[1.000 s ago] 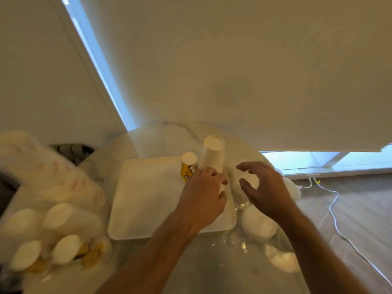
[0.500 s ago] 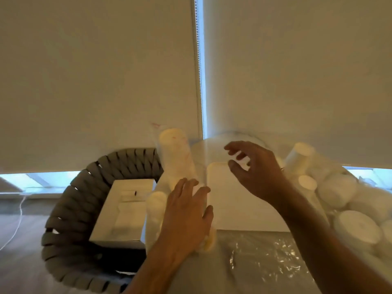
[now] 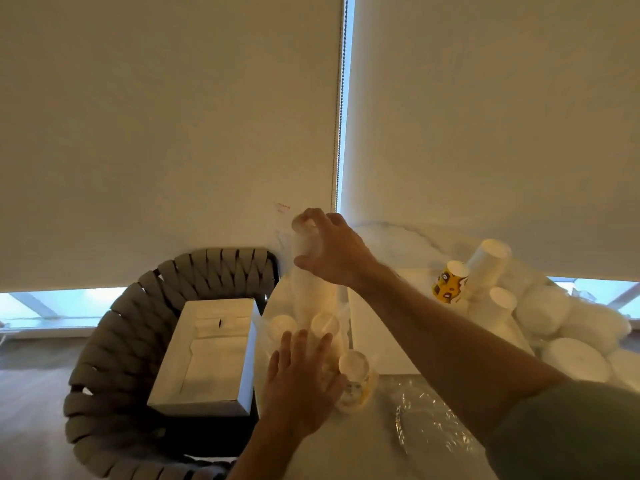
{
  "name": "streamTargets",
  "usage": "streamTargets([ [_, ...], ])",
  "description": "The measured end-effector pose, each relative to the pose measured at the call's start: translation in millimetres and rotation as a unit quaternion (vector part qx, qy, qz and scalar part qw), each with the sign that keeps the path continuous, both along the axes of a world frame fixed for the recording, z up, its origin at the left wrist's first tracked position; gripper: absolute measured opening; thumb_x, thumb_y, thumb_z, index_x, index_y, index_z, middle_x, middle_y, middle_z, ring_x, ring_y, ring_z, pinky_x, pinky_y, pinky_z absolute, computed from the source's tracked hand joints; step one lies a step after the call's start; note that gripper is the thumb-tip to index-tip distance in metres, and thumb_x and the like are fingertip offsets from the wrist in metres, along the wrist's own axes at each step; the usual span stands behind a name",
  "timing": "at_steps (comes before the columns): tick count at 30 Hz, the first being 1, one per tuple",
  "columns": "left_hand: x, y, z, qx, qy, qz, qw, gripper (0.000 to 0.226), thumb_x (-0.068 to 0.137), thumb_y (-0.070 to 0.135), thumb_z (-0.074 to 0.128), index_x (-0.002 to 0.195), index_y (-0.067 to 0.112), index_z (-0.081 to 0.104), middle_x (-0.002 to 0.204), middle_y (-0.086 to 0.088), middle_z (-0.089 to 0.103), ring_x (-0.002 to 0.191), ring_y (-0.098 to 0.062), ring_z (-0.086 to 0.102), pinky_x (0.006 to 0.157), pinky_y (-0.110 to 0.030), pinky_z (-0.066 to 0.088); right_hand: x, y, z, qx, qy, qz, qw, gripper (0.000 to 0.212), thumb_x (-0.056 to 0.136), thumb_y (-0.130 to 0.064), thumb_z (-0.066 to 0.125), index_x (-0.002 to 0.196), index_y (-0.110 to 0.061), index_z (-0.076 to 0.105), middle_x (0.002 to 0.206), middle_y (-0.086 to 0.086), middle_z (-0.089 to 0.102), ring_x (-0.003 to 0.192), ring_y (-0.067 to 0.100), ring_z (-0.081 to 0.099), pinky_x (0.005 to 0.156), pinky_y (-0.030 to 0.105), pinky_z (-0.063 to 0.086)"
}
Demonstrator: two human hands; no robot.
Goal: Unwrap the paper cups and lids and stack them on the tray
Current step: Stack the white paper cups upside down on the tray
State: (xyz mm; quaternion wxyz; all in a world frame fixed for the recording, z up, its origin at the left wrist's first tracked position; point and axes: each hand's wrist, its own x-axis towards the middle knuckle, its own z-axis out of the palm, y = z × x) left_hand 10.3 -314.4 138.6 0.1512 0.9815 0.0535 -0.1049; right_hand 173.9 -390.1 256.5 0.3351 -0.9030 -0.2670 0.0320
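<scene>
The right hand (image 3: 334, 252) is gripping the top of a wrapped cup stack (image 3: 306, 282) while the left hand (image 3: 298, 379), fingers straight, is pressing its base.

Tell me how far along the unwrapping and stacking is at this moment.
Early. Done: a few unwrapped cup stacks stand on the tray. In hand: the right hand grips the top of a wrapped cup sleeve, while the left hand rests on more wrapped sleeves. Left: those sleeves and the wrapped lid rolls.
</scene>
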Motion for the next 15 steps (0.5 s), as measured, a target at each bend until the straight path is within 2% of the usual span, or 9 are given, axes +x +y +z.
streamTargets([
  [4,-0.5,-0.3,-5.2,-0.01,-0.017,0.009,1.0,0.072,0.093,0.071,0.03,0.153,0.045,0.001,0.165,0.003,0.004,0.152,-0.027,-0.006,0.122,-0.045,0.01,4.2,2.0,-7.8,0.05,0.005,-0.012,0.999,0.064,0.079,-0.026,0.082,0.13,-0.025,0.043,0.133,0.002,0.055,0.111,0.024,0.056,0.079,0.03,0.047],
  [8,-0.4,-2.6,-5.9,-0.016,-0.017,0.019,1.0,0.072,0.092,0.071,0.032,0.152,0.045,0.002,0.165,0.002,0.004,0.152,-0.027,-0.006,0.121,-0.047,0.01,5.1,5.3,-12.6,0.071,0.001,-0.016,0.997,0.06,0.081,-0.019,0.08,0.128,-0.022,0.043,0.13,0.003,0.057,0.108,0.025,0.055,0.08,0.033,0.05],
  [12,2.6,-1.4,-1.5,-0.016,-0.007,0.021,1.0,0.072,0.091,0.071,0.034,0.152,0.046,0.005,0.165,0.004,-0.003,0.152,-0.027,-0.007,0.12,-0.053,0.006,6.0,5.3,-10.9,0.083,-0.013,-0.047,0.995,0.059,0.08,-0.024,0.079,0.125,-0.028,0.041,0.129,0.005,0.057,0.104,0.027,0.06,0.08,0.038,0.055],
  [15,8.6,1.6,6.4,-0.052,-0.007,0.029,0.998,0.066,0.094,0.067,0.037,0.151,0.044,0.014,0.165,0.005,-0.002,0.152,-0.025,-0.004,0.12,-0.054,0.008,3.6,-2.3,5.3,0.11,-0.05,-0.068,0.99,0.057,0.08,-0.027,0.079,0.125,-0.028,0.043,0.125,0.002,0.059,0.102,0.024,0.061,0.078,0.037,0.054],
])
